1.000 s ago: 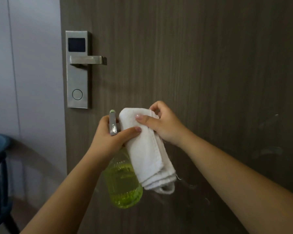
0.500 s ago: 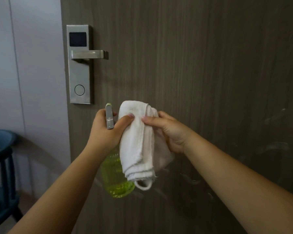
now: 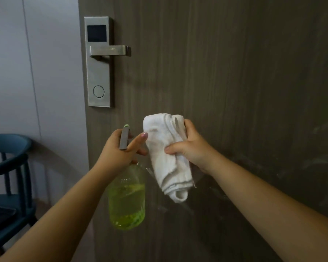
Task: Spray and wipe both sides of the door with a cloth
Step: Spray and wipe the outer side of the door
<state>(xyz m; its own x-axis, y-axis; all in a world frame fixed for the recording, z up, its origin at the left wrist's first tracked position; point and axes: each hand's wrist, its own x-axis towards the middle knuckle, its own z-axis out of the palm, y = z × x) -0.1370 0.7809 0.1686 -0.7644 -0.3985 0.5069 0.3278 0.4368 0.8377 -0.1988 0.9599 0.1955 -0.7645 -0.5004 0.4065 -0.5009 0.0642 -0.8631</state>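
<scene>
Low in the frame's centre, the left hand (image 3: 119,148) grips a clear bottle of yellow-green spray (image 3: 127,195) while the right hand (image 3: 189,146) clutches a folded white cloth (image 3: 167,154) before the streaked dark wood-grain door (image 3: 235,72); a loose fold could slip free.

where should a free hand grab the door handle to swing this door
Judging by its pose, grip the lever handle near its free right end, coming from the front with the fingers over the top. It juts out level from the lock plate, pivoting at the left, so the far end likely gives the most leverage.

head view faces door (image 3: 225,72) closely (angled down)
</scene>
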